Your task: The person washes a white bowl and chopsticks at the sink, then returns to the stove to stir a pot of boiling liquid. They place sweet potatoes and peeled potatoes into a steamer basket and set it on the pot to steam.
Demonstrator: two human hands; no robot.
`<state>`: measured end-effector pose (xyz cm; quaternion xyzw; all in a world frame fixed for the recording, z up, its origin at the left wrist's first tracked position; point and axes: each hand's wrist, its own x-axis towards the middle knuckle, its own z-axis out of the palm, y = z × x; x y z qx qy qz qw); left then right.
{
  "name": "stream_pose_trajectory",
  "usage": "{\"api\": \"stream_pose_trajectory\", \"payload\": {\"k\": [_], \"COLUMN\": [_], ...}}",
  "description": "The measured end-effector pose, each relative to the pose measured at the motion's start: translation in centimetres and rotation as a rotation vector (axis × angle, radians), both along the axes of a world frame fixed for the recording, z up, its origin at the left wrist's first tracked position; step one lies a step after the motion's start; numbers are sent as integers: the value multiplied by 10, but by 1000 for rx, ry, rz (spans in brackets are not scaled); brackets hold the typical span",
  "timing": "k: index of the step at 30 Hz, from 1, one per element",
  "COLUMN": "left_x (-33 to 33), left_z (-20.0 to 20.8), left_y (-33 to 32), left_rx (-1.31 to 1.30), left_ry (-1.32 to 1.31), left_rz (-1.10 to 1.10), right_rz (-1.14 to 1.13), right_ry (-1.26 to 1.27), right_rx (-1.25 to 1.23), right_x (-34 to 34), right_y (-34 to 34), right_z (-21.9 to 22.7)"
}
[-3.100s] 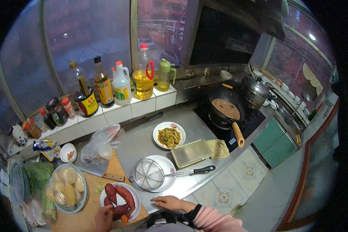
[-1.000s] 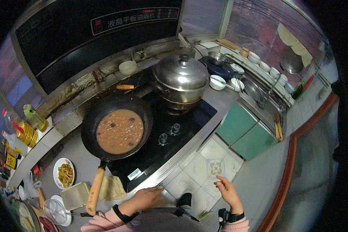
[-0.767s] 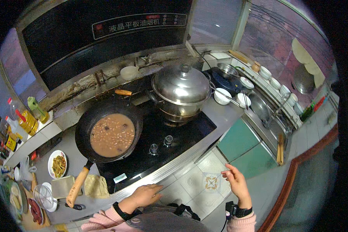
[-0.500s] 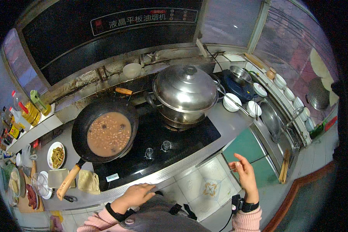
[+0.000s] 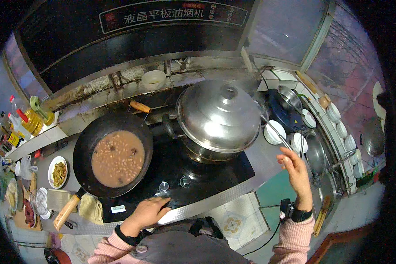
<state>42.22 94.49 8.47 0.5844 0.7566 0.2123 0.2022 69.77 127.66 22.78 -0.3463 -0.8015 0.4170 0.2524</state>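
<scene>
My left hand (image 5: 147,213) rests flat at the front edge of the black glass hob (image 5: 215,176), fingers stretched to the right, holding nothing. On the right, my right hand (image 5: 296,172) is raised with its fingers loosely bent and apart. Its fingertips are at the lower end of a long metal utensil handle (image 5: 275,128); a grip on it does not show. That handle slants across two white bowls (image 5: 273,137). A large steel pot with a domed lid (image 5: 222,112) stands on the right burner. A black wok (image 5: 86,147) of beans in brown liquid sits on the left, its wooden handle toward me.
Left of the wok are a plate of food (image 5: 57,172), a folded cloth (image 5: 91,209), a wire strainer (image 5: 40,202) and oil bottles (image 5: 33,123). A sink (image 5: 316,154) lies to the right, with stacked bowls (image 5: 342,130) behind it. Steam rises near the pot.
My right hand has moved right and up to the utensil handle. My left hand has come forward onto the hob's front edge. The view has shifted a little.
</scene>
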Motion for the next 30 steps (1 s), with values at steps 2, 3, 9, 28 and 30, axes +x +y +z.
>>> {"api": "stream_pose_trajectory", "payload": {"k": [2,3,9,28,30], "left_x": [-3,-2,35,176,180], "left_z": [1,1,-2,-7,-6], "left_y": [0,-1,16,69,69], "left_rx": [-18,-23,2,7,14], "left_ry": [22,33,-1,-42,-27], "left_rz": [82,125,327,855,884], "right_rz": [30,50,319,987,1007], "right_ry": [3,9,-10,-207,-250], "right_rx": [-15,-16,34,282,289], "right_x": [-12,-20,-62,-201,-219], "right_y": [21,33,110,204,196], "right_z": [8,12,51,78,72]}}
